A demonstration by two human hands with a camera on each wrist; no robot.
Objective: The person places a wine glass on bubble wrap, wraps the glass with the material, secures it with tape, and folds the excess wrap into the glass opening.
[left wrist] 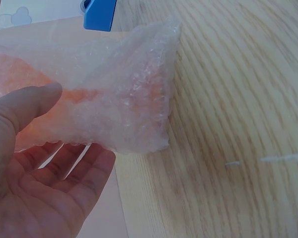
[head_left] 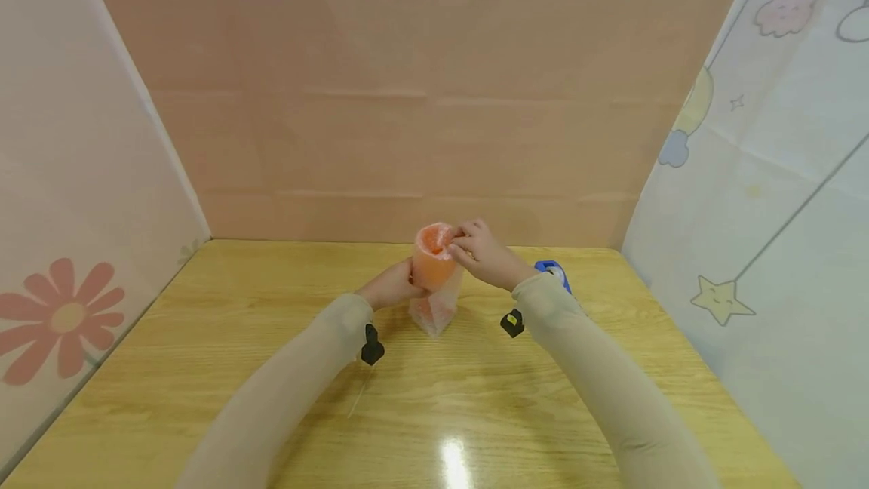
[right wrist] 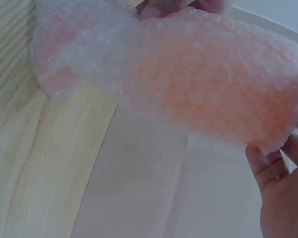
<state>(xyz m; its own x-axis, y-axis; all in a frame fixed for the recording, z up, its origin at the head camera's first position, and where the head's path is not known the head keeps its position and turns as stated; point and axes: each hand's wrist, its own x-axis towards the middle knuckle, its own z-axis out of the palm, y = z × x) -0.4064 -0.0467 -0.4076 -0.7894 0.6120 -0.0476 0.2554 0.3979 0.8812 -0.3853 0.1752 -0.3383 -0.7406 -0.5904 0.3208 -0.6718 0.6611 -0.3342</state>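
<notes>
An orange cylinder-like object wrapped in clear bubble wrap (head_left: pixel 433 270) is held above the wooden table (head_left: pixel 271 368) near its back middle. My left hand (head_left: pixel 392 287) grips the wrapped bundle (left wrist: pixel 104 99) from the left, thumb over the top and fingers (left wrist: pixel 74 168) beneath. My right hand (head_left: pixel 480 251) pinches the wrap at the bundle's upper rim. In the right wrist view the bundle (right wrist: pixel 188 69) fills the top, with my right fingers (right wrist: pixel 278 168) at its right end. The loose lower end of the wrap hangs down to the table.
A blue tape dispenser (head_left: pixel 553 272) lies on the table just behind my right wrist; its blue corner (left wrist: pixel 100 12) shows in the left wrist view. Pink and patterned backdrop walls close in the table on three sides. Thin scraps (left wrist: pixel 283 158) lie on the wood.
</notes>
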